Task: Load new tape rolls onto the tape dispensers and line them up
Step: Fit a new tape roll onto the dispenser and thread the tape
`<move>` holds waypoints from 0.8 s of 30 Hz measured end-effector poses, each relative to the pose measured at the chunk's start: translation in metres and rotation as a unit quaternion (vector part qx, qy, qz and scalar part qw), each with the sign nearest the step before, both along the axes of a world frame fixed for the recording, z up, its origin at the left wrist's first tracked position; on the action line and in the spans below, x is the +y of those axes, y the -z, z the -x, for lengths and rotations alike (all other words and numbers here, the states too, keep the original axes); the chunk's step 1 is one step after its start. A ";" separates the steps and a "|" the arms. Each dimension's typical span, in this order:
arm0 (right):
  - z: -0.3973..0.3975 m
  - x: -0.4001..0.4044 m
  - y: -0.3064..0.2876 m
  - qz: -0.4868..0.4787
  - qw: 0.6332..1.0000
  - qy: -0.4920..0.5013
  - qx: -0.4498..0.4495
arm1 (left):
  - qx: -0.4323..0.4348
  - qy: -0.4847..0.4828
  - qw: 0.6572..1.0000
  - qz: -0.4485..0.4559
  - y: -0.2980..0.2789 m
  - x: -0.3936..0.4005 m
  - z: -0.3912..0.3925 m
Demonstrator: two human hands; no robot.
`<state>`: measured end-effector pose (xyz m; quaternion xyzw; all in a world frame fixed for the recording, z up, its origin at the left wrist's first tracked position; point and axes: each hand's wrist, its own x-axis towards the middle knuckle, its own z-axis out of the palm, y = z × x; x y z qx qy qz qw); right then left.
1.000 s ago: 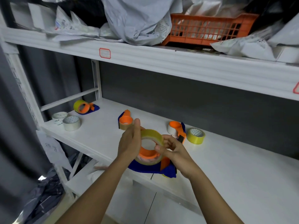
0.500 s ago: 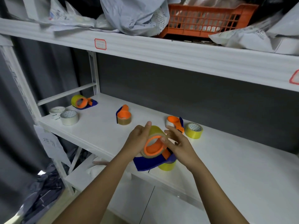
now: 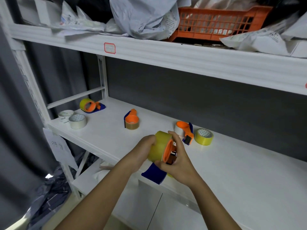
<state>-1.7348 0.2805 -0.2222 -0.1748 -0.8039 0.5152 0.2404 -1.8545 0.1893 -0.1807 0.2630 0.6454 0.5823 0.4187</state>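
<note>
Open white shelf [image 3: 232, 171] from 3 to 5 o'clock of the hands. At 1 o'clock, close by, a dispenser [image 3: 184, 131] and yellow roll [image 3: 204, 136]; at 11, a brown-roll dispenser [image 3: 131, 121]; far at 10, white rolls [image 3: 77, 121]. Upper shelf [image 3: 182, 60] overhead at 12

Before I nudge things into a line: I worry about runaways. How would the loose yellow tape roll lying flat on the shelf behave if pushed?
The loose yellow tape roll lies flat on its side on the white shelf, so it would probably slide rather than roll. The shelf looks smooth, so a light push may carry it far. Tipped onto its edge, its round shape would likely let it roll away.
</note>
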 end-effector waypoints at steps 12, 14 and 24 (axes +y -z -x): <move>0.028 -0.010 -0.008 0.115 0.992 0.057 -0.021 | -0.038 -0.047 0.996 -0.060 0.003 -0.010 0.004; 0.031 -0.013 -0.015 0.157 0.985 0.056 -0.051 | -0.042 -0.053 0.995 -0.073 0.004 -0.012 0.007; 0.039 -0.012 -0.022 0.095 0.995 -0.006 0.020 | -0.016 -0.057 0.994 -0.091 -0.004 -0.021 0.017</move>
